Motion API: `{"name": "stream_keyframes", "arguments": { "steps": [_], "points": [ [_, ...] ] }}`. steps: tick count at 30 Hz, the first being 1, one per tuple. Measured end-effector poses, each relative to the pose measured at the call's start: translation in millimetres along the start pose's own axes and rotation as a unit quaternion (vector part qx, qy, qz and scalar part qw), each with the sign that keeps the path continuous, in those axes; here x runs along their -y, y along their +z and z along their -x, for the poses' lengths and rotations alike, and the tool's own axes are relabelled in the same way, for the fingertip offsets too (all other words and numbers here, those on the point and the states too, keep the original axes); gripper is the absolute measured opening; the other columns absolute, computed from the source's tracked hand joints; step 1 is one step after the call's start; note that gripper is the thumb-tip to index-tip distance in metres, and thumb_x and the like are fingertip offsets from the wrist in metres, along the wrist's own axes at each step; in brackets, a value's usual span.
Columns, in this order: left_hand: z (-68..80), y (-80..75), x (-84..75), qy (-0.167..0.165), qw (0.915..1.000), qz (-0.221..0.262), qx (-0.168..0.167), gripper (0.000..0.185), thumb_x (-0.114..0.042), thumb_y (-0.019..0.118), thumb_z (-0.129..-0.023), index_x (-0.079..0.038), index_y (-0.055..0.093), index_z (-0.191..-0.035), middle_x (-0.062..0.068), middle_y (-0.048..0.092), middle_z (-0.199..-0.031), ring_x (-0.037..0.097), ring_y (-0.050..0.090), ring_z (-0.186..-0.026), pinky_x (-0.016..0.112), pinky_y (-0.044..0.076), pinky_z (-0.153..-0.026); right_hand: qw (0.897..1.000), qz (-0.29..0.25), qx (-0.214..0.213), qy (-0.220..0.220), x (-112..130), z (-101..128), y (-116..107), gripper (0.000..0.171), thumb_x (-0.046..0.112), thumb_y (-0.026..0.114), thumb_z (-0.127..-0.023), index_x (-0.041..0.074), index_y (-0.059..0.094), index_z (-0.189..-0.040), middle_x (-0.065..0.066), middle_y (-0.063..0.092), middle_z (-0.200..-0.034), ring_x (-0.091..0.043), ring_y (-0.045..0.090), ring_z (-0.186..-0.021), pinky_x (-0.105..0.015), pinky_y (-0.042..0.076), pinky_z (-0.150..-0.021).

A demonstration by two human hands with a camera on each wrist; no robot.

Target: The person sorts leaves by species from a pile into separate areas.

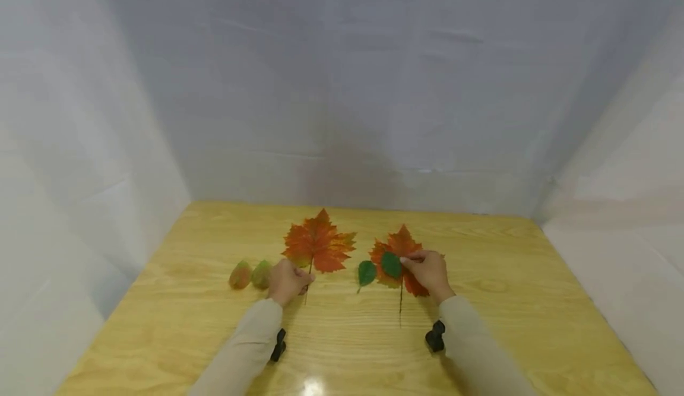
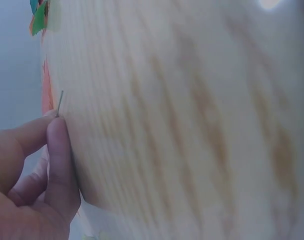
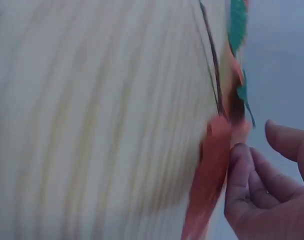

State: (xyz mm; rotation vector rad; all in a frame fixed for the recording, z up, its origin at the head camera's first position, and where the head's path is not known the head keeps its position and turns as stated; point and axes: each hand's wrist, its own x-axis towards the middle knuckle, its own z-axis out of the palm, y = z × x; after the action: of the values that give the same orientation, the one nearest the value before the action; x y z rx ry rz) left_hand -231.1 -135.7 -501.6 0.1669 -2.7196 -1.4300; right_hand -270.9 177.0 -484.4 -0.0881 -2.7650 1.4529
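Note:
In the head view, my left hand (image 1: 287, 280) pinches the thin stem (image 1: 310, 271) of an orange-red maple leaf (image 1: 319, 241). The stem's end (image 2: 60, 102) pokes out past thumb and finger in the left wrist view. My right hand (image 1: 430, 270) is over a second orange-red maple leaf (image 1: 402, 241), its fingertips beside a small green leaf (image 1: 391, 264) on top. Thumb and fingers (image 3: 240, 165) stand apart in the right wrist view, with no thing visibly gripped between them. Another green leaf (image 1: 367, 272) lies at the second maple leaf's left edge.
Two small yellow-green and reddish leaves (image 1: 240, 275) lie left of my left hand, the nearer one (image 1: 261, 275) close to its knuckles. Everything rests on a wooden table (image 1: 352, 348). Pale cloth (image 1: 352, 87) hangs behind and at both sides.

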Motion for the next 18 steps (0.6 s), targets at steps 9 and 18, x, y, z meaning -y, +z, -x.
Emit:
{"name": "stream_keyframes", "arguments": {
  "steps": [9,18],
  "points": [
    [0.8,-0.1,-0.1,0.013,0.9998,-0.008,-0.009,0.022,-0.01,0.077,-0.08,-0.001,0.072,-0.061,0.004,0.065,-0.052,0.013,0.06,-0.045,0.024,0.045,-0.045,0.998,-0.04,0.044,0.022,-2.2,-4.9,15.5,0.014,0.008,0.068,-0.089,-0.004,0.073,-0.094,-0.014,0.07,-0.091,-0.018,0.064,-0.073,-0.031,0.055,-0.064],
    [2.5,-3.0,-2.1,0.014,0.9999,0.004,-0.004,0.021,-0.008,0.076,-0.08,0.0,0.071,-0.062,0.007,0.066,-0.054,0.016,0.062,-0.046,0.026,0.048,-0.044,0.995,-0.078,0.061,0.031,-3.7,-5.5,14.5,0.014,0.005,0.065,-0.09,-0.007,0.071,-0.094,-0.015,0.069,-0.091,-0.016,0.063,-0.072,-0.028,0.055,-0.065]
  ]
}}
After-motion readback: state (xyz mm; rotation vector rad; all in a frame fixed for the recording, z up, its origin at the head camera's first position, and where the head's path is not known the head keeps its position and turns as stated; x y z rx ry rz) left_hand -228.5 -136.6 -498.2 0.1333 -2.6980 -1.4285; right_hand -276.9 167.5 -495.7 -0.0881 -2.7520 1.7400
